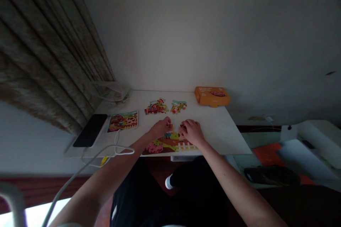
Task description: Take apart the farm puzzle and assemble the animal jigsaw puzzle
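A partly joined jigsaw puzzle (170,146) lies along the near edge of the white table (218,134), showing a pink spotted shape and a white fence. Over its upper left part, my left hand (160,127) is closed in a pinch on a small reddish-orange puzzle piece (170,125). My right hand (194,131) reaches in from the other side, its fingers bent round a dark red puzzle piece (183,126) at the puzzle's upper right. The fingers partly cover both pieces. Beyond the hands lie two groups of loose pieces, a larger pile (156,107) and a smaller pile (178,106).
A picture card (123,120) lies to the left, beside a black phone (90,130) with a white cable (117,145) near my left forearm. An orange puzzle box (211,96) stands at the back right. A clear plastic bag (112,91) sits at the back left.
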`<state>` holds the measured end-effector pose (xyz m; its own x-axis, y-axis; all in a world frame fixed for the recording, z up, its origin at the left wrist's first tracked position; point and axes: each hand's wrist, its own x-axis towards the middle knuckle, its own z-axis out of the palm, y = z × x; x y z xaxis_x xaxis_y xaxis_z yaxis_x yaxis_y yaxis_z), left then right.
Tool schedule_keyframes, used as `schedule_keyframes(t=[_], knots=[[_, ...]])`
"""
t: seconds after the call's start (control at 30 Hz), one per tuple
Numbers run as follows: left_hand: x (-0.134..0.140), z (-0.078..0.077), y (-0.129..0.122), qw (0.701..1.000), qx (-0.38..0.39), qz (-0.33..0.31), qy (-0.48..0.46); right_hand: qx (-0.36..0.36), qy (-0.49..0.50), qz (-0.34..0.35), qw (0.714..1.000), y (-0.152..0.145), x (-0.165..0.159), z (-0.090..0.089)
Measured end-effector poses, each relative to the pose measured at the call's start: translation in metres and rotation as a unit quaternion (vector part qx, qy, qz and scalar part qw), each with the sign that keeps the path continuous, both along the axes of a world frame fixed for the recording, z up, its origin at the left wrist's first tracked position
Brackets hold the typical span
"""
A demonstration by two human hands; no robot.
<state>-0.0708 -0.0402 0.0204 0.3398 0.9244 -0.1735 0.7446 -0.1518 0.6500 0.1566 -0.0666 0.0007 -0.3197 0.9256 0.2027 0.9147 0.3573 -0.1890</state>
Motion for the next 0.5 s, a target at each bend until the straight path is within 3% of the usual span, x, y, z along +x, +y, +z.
schedule_keyframes(t=[0.17, 0.5], knots=[[-0.004, -0.002, 0.011, 0.993, -0.010, -0.014, -0.119, 0.011, -0.007, -0.003, 1.000, -0.004, 0.002, -0.002], [-0.013, -0.009, 0.013, 0.980, -0.031, -0.006, -0.197, -0.028, -0.061, -0.014, 0.998, 0.009, -0.001, 0.005]])
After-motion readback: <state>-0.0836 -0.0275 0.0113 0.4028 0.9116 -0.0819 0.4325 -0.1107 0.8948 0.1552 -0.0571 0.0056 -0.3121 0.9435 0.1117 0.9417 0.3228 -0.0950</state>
